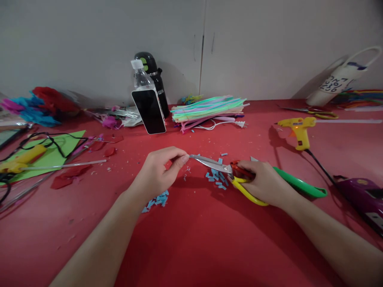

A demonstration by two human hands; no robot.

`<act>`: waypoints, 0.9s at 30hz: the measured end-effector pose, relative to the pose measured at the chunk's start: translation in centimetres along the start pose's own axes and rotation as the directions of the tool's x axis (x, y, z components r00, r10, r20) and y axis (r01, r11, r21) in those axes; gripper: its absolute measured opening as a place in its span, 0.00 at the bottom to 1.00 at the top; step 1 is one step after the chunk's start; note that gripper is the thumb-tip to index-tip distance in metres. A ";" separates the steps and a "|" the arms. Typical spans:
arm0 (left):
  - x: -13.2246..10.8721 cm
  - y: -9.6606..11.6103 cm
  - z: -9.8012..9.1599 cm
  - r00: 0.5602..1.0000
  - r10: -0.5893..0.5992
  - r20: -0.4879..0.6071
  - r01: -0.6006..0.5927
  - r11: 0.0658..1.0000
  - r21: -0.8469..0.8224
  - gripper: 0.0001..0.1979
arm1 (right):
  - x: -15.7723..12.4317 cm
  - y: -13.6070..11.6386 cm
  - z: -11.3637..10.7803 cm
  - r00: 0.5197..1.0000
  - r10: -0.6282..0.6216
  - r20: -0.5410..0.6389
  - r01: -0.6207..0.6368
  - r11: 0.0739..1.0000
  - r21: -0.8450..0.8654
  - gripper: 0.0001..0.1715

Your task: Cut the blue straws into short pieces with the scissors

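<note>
My left hand (163,169) is pinched at the tip of the scissors' blades; whatever is between the thumb and finger is too small to make out. My right hand (263,179) grips the scissors (214,163) by their red and yellow handles, with the blades pointing left and looking nearly closed. Beneath the blades lies a loose pile of small blue pieces (220,185). A second pile of blue pieces (160,200) sits below my left hand, partly hidden by the wrist. A green-handled tool (302,187) lies behind my right hand.
A phone (149,111) leans on a clear bottle before a black flask (160,85). Pastel pipe cleaners (209,111) lie at the back. At right are a yellow glue gun (301,129), other scissors (323,113) and a purple object (362,195). Green paper (61,145) lies left.
</note>
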State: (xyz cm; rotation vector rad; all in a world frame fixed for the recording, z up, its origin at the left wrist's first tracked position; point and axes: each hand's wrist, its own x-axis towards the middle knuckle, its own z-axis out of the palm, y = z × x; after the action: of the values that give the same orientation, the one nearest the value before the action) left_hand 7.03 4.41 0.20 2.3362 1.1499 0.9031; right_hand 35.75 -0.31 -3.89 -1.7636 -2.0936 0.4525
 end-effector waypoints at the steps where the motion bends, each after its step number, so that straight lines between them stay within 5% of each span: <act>1: 0.0 0.0 0.0 1.000 0.000 0.002 0.000 1.000 -0.002 0.09 | 0.0 -0.1 0.0 1.000 0.004 -0.006 -0.004 1.000 -0.007 0.10; 18: -0.1 -0.2 0.1 1.000 -0.021 0.011 0.021 1.000 -0.016 0.10 | 0.0 0.6 0.3 1.000 0.009 -0.009 -0.009 1.000 0.016 0.17; 27: 0.0 -0.2 0.1 0.999 -0.029 0.024 0.029 0.999 -0.018 0.11 | 0.1 0.1 0.0 1.000 0.015 -0.003 -0.015 1.000 -0.018 0.12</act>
State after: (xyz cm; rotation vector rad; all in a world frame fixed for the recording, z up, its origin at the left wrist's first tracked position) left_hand 7.04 4.51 0.02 2.3038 1.1579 0.8694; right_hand 35.82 -0.23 -3.90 -1.7902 -2.0904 0.4358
